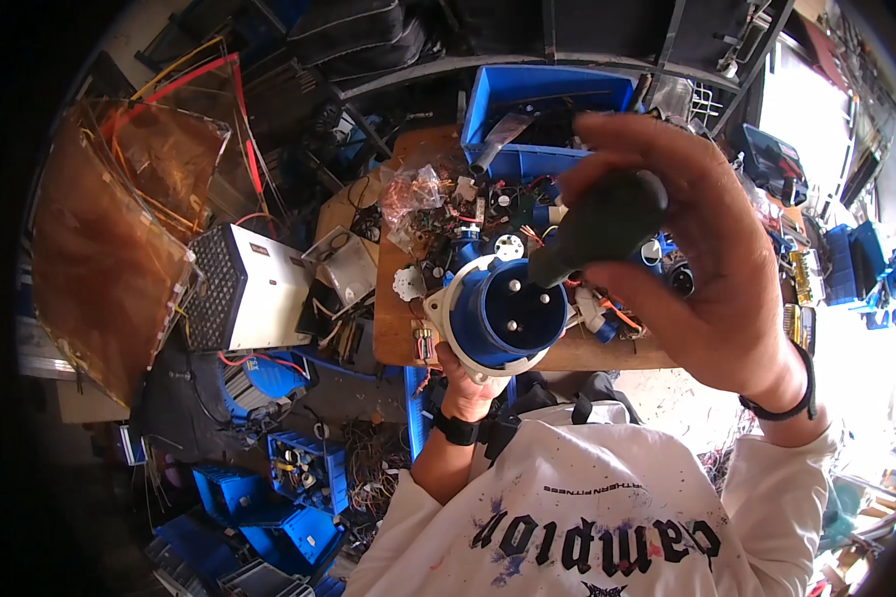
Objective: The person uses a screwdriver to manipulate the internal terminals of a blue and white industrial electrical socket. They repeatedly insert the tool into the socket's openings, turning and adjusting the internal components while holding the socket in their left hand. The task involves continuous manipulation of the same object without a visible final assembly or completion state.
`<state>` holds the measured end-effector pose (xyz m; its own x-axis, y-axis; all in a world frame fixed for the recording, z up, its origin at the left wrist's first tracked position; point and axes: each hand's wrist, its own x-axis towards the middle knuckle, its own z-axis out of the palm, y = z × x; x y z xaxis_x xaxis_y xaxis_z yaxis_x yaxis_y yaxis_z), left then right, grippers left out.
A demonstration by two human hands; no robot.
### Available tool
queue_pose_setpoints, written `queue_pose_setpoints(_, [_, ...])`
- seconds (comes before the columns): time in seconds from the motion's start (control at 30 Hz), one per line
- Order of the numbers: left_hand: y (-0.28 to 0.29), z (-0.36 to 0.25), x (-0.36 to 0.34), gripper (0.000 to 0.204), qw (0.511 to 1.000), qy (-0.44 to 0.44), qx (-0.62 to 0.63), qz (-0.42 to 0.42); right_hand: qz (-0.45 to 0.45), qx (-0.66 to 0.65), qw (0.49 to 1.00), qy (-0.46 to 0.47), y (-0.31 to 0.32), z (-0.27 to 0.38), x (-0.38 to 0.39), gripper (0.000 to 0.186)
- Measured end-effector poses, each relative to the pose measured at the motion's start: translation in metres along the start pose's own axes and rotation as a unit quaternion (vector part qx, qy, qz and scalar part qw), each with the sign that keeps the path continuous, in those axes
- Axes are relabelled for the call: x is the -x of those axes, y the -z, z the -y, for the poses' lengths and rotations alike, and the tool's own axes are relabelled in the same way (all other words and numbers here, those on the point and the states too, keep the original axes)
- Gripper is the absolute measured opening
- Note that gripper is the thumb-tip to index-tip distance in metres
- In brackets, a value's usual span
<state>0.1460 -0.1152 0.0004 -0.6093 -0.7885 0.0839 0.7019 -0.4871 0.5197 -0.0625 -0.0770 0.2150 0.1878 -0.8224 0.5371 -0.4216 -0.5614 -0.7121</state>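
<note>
While the left hand [471,383] supports it from below, a blue round connector [508,343] is presented above the near part of the bench [408,154], its open cup facing up with three metal pins visible. A white flange [448,313] surrounds the cup's base. The left grip is closed about the connector from 7 o'clock; most of its fingers are hidden.

At 1 o'clock on the cup's rim lies the narrow end of a dark green tool [612,227], blurred; contact with the rim cannot be confirmed. The right hand [712,264], between 2 and 3 o'clock, has its grip curved with thumb and fingers pinching the tool's thick end.

Outward from the connector: a crumpled clear bag [410,194] among loose parts at 11 o'clock; a blue bin [543,162] at 12; a white-sided box [272,289] at 9; a wire heap [376,468] at 7; blue crates [309,473] at 8, below bench level.
</note>
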Motion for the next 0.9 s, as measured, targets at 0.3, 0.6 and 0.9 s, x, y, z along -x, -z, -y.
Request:
queue_pose_setpoints(0.3, [0.012,0.003,0.002,0.113,0.997,-0.001,-0.059,-0.043,0.013,0.134,0.991,0.009,0.005,0.001,-0.003,0.077])
queue_pose_setpoints(0.6, [0.001,0.002,-0.003,0.114,0.996,-0.018,-0.060,-0.057,0.051,0.021,0.997,0.050,0.004,-0.007,-0.009,0.080])
queue_pose_setpoints(0.9, [0.015,0.007,-0.004,0.115,0.999,-0.008,-0.029,-0.029,-0.008,-0.058,0.998,0.005,0.002,-0.005,-0.003,0.072])
